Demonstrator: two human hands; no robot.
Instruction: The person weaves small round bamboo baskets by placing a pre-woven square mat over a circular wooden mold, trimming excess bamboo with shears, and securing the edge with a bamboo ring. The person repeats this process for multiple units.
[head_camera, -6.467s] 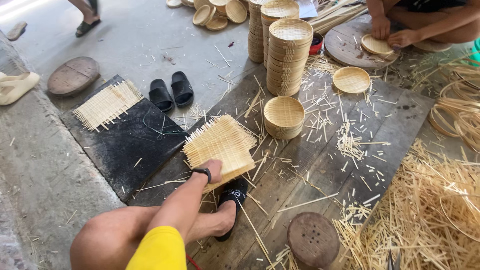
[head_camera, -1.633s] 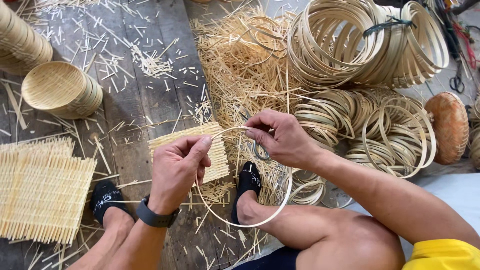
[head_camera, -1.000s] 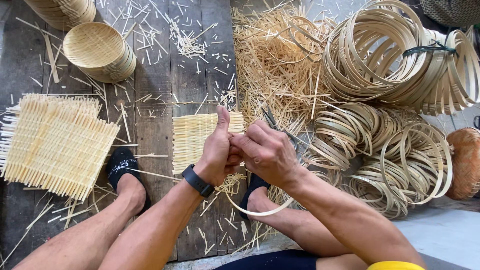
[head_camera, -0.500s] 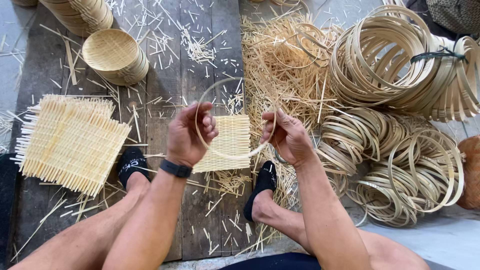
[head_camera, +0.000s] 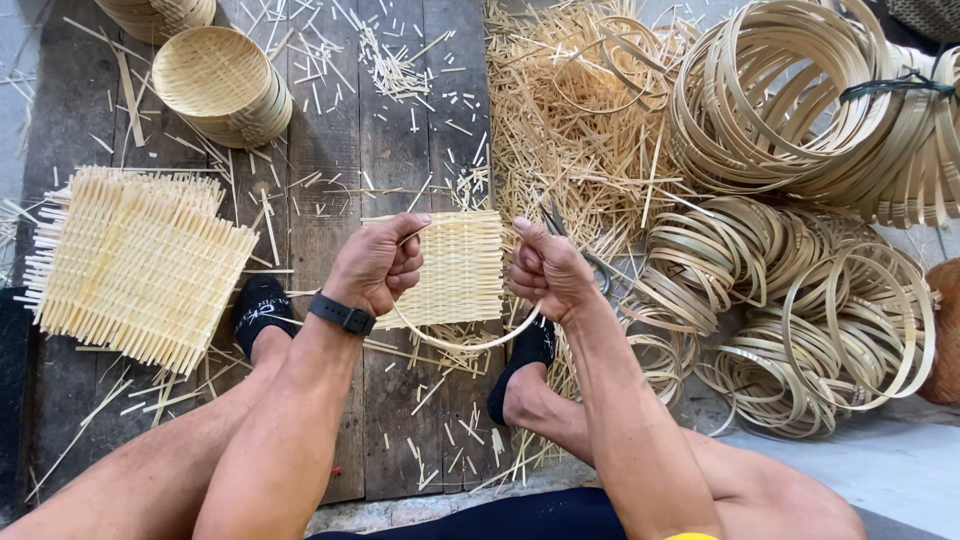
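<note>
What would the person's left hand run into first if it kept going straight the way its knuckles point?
Probably the small woven mat that the left hand already touches, and beyond that the right hand gripping the same thin hoop. Depth is hard to judge.

I'm looking down at a floor-level basket-weaving workshop. Around my hands lie a woven bamboo mat (head_camera: 135, 265) to the left, a stack of finished round baskets (head_camera: 222, 85) beyond it, and bundled bamboo hoops (head_camera: 800, 110) to the right. Loose splints (head_camera: 570, 130) litter the worn plank floor (head_camera: 330, 150) ahead.
</note>
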